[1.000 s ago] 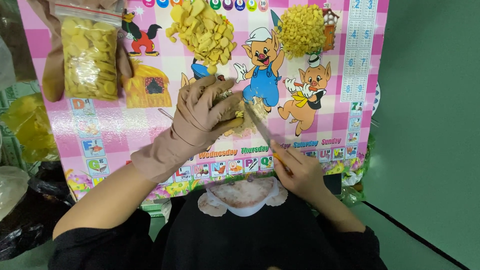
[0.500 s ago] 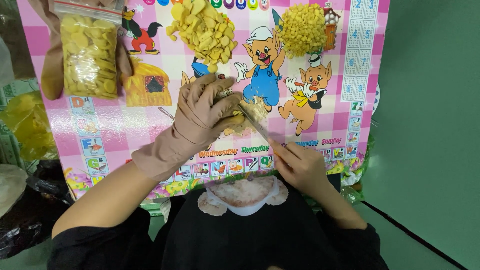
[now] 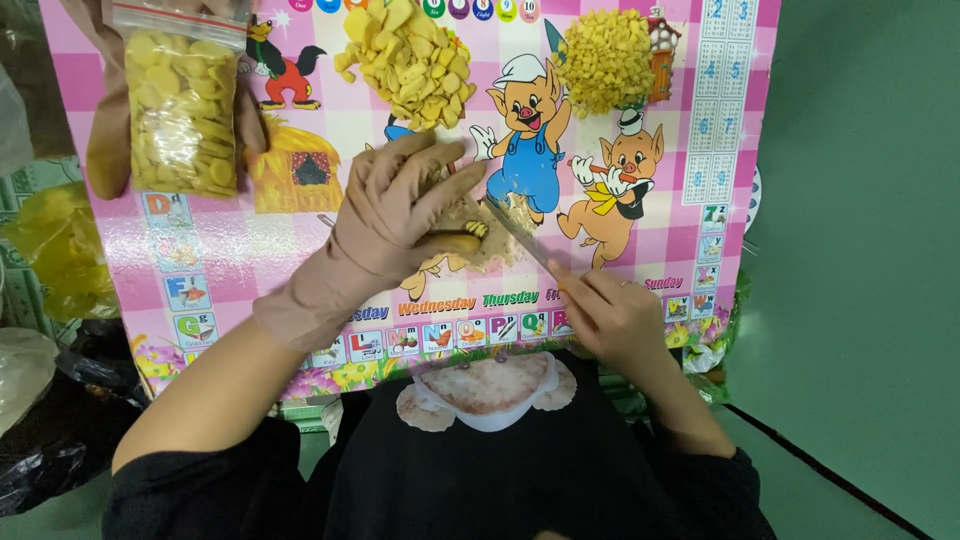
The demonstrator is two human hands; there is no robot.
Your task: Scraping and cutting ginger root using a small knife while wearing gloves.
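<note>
A clear zip-top bag (image 3: 182,110) packed with pale yellow round slices stands upright at the top left, gripped from behind by another person's gloved hand (image 3: 108,130), over a large pink chequered chart (image 3: 700,250) with cartoon pigs and small picture squares along its left and lower edges.

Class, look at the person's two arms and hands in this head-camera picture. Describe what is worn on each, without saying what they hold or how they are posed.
The left hand wears a tan, snug fabric glove with a long cuff that ends partway up the forearm; above it the arm is bare up to a short black sleeve. The right hand is bare, with no glove, and its arm is bare up to a matching black sleeve.
</note>
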